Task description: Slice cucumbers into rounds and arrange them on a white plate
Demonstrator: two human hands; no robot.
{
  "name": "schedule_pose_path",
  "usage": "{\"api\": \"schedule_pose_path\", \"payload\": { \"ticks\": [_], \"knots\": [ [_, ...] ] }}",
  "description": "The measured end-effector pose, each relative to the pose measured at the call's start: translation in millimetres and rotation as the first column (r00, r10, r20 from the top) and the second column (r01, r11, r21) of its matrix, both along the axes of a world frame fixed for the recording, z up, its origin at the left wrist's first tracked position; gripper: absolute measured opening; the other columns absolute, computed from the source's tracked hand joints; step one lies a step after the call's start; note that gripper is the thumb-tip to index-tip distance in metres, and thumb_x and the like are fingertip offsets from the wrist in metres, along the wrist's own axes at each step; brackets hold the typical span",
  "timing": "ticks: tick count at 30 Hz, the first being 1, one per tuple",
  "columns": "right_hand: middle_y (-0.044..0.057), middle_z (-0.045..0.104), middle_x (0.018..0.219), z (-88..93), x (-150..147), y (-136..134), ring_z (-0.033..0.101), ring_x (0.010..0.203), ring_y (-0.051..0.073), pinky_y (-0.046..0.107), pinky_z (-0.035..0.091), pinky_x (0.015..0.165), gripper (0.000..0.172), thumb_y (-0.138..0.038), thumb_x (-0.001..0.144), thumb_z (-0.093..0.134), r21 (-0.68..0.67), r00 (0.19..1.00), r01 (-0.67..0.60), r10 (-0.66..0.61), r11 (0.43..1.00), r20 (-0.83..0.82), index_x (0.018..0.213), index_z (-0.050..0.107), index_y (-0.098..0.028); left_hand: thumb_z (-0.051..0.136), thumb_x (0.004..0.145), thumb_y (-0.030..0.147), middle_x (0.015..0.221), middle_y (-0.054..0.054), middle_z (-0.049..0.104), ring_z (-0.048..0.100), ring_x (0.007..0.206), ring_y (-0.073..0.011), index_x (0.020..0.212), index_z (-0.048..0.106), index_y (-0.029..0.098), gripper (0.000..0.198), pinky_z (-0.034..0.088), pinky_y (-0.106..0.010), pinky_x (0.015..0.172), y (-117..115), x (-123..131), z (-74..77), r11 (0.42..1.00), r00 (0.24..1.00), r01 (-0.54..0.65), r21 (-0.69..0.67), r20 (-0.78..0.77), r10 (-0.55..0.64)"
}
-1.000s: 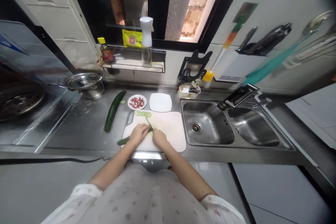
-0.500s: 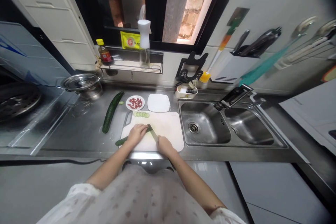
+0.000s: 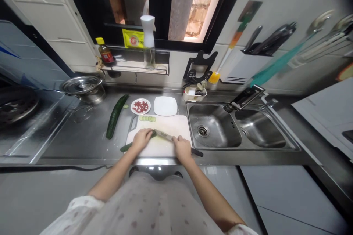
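Observation:
My left hand [image 3: 141, 139] is closed over a cut cucumber [image 3: 126, 148] that lies slantwise on the white cutting board [image 3: 165, 150]. In my right hand [image 3: 182, 148] is a knife [image 3: 164, 136], its black handle sticking out past the board's right edge. The blade points left, its tip by the cucumber's cut end near my left fingertips. Several cucumber slices [image 3: 147, 118] overlap in a row along the board's far left edge. Behind the board stand a white plate of chopped red pieces [image 3: 140, 107] and a bare white square plate [image 3: 165, 106].
A whole cucumber [image 3: 116, 116] lies left of the board, with a small cut end piece [image 3: 125, 106] beside it. A lidded steel pot [image 3: 88, 90] stands further left. To the right is a double sink [image 3: 217, 125] with a black faucet [image 3: 242, 99]. A shelf [image 3: 132, 67] holds bottles.
My right hand has moved right, and the knife has swung from steeply slanted to a flatter angle, showing its blade's side. My left hand stays on the cucumber.

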State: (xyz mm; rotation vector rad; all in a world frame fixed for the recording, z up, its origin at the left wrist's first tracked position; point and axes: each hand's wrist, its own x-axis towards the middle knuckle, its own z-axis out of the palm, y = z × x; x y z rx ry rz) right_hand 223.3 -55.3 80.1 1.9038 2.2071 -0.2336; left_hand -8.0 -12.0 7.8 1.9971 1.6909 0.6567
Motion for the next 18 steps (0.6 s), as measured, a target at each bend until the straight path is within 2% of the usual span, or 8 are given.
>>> {"api": "schedule_pose_path", "payload": {
  "ticks": [4, 6, 8, 10, 14, 18],
  "knots": [
    [0.010, 0.057, 0.108, -2.6, 5, -3, 0.053, 0.088, 0.020, 0.033, 0.030, 0.076, 0.036, -0.022, 0.096, 0.040, 0.154, 1.000, -0.014, 0.016, 0.988, -0.009, 0.128, 0.054, -0.028, 0.043, 0.093, 0.037, 0.112, -0.006, 0.069, 0.062, 0.105, -0.0220, 0.107, 0.069, 0.020, 0.034, 0.046, -0.035, 0.094, 3, -1, 2.9, 0.997, 0.991, -0.075, -0.017, 0.114, 0.077],
    [0.010, 0.056, 0.110, -4.9, 6, -3, 0.050, 0.087, 0.020, 0.034, 0.028, 0.076, 0.036, -0.023, 0.096, 0.040, 0.218, 1.000, -0.016, 0.020, 0.976, -0.015, 0.128, 0.055, -0.029, 0.042, 0.093, 0.038, 0.113, -0.006, 0.069, 0.064, 0.101, -0.0206, 0.109, 0.068, 0.020, 0.035, 0.048, -0.033, 0.092, 6, 0, 6.6, 0.992, 0.972, -0.125, -0.026, 0.199, 0.128],
    [0.010, 0.055, 0.110, -6.9, 7, -3, 0.047, 0.085, 0.020, 0.034, 0.027, 0.075, 0.035, -0.024, 0.096, 0.040, 0.267, 0.999, -0.019, 0.026, 0.963, -0.021, 0.126, 0.057, -0.028, 0.045, 0.092, 0.041, 0.113, -0.006, 0.069, 0.064, 0.099, -0.0198, 0.109, 0.068, 0.019, 0.036, 0.049, -0.032, 0.090, 10, 2, 12.2, 0.992, 0.957, -0.122, -0.037, 0.262, 0.128],
    [0.010, 0.055, 0.109, -8.4, 7, -1, 0.046, 0.084, 0.019, 0.033, 0.026, 0.075, 0.033, -0.023, 0.095, 0.041, 0.296, 0.999, -0.023, 0.034, 0.955, -0.031, 0.124, 0.058, -0.027, 0.050, 0.089, 0.044, 0.113, -0.006, 0.069, 0.063, 0.101, -0.0203, 0.108, 0.069, 0.019, 0.036, 0.048, -0.032, 0.091, 13, 5, 19.2, 0.998, 0.961, -0.056, -0.035, 0.270, 0.064],
    [0.010, 0.054, 0.111, -9.5, 5, 1, 0.044, 0.085, 0.019, 0.033, 0.026, 0.076, 0.035, -0.020, 0.093, 0.044, 0.278, 0.997, -0.037, 0.052, 0.960, -0.049, 0.125, 0.057, -0.028, 0.056, 0.085, 0.047, 0.111, -0.006, 0.069, 0.060, 0.105, -0.0222, 0.108, 0.070, 0.021, 0.037, 0.044, -0.034, 0.096, 16, 15, 32.7, 0.993, 0.978, 0.116, -0.008, 0.174, -0.113],
    [0.011, 0.052, 0.115, -10.3, 4, 1, 0.044, 0.088, 0.020, 0.033, 0.026, 0.078, 0.040, -0.018, 0.092, 0.044, 0.229, 0.995, -0.055, 0.071, 0.972, -0.064, 0.129, 0.054, -0.029, 0.057, 0.085, 0.044, 0.102, -0.006, 0.071, 0.061, 0.099, -0.0213, 0.101, 0.072, 0.022, 0.031, 0.045, -0.032, 0.090, 17, 24, 39.0, 0.974, 0.972, 0.220, -0.049, 0.094, -0.215]
  ]
}}
